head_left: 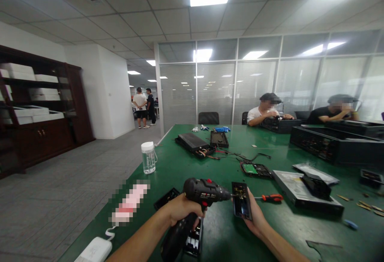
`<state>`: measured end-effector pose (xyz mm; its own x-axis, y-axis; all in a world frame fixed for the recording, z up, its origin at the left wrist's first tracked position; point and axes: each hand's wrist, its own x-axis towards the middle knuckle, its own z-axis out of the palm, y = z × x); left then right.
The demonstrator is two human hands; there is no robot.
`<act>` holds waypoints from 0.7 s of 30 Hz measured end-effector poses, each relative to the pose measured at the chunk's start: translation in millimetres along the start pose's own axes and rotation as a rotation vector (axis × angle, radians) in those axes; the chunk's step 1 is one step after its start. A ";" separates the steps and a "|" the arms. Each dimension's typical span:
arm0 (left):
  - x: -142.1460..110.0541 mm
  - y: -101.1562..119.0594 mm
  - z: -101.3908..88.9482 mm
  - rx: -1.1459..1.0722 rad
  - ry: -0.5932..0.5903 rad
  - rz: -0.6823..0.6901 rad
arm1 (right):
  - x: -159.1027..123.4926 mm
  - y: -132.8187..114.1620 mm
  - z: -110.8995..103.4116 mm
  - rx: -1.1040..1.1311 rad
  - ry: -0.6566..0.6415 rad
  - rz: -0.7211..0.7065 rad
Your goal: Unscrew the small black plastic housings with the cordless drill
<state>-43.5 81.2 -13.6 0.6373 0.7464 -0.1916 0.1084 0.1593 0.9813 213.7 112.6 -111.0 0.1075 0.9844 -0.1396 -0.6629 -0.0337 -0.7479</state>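
Observation:
My left hand [183, 210] is wrapped round the grip of a black cordless drill [207, 191] with red switches. Its chuck and bit point right, and the tip meets or nearly meets a dark rectangular electronic part [241, 204]; I cannot tell whether it touches a screw. My right hand [254, 214] holds that part tilted up, fingers behind it. Partly behind my left forearm lies a black frame [167, 199]. Below the drill, a black part with metallic insides [193, 240] is half hidden. A red-and-black screwdriver [271, 198] lies beyond my right hand.
On the green table [216, 170] stand a clear bottle [148, 159], a black box with cables [193, 144], a green circuit board [249, 169], a silver drive unit [303, 192] and a large black case [333, 144]. Two people [261, 115] sit across the table.

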 end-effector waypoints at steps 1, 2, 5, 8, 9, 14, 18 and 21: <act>-0.1 0.3 0.1 0.001 -0.003 0.000 | -0.7 -0.4 0.7 -0.001 0.001 0.002; -0.3 0.6 0.3 0.001 0.000 0.000 | -1.3 -0.7 1.4 -0.002 0.002 0.003; -1.1 1.8 1.2 0.006 0.013 0.001 | -2.5 -1.2 2.8 -0.003 0.002 0.001; -2.0 2.8 2.3 0.015 0.023 -0.007 | -2.4 -1.1 2.6 -0.004 -0.004 -0.005; -2.2 2.9 2.6 0.017 0.026 -0.008 | -2.1 -0.9 2.3 -0.004 -0.005 -0.004; -1.8 1.4 2.0 0.035 0.029 -0.012 | -0.5 0.1 0.4 -0.002 -0.018 -0.002; -1.8 0.2 1.1 0.033 0.024 0.002 | -0.5 -0.1 0.6 -0.007 -0.022 -0.007; -2.0 0.4 1.2 0.027 0.027 0.011 | -0.4 -0.2 0.6 -0.010 -0.019 -0.006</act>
<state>-43.8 79.0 -12.9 0.6178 0.7653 -0.1807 0.1219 0.1339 0.9835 213.3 112.4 -110.4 0.0969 0.9876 -0.1231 -0.6547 -0.0299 -0.7553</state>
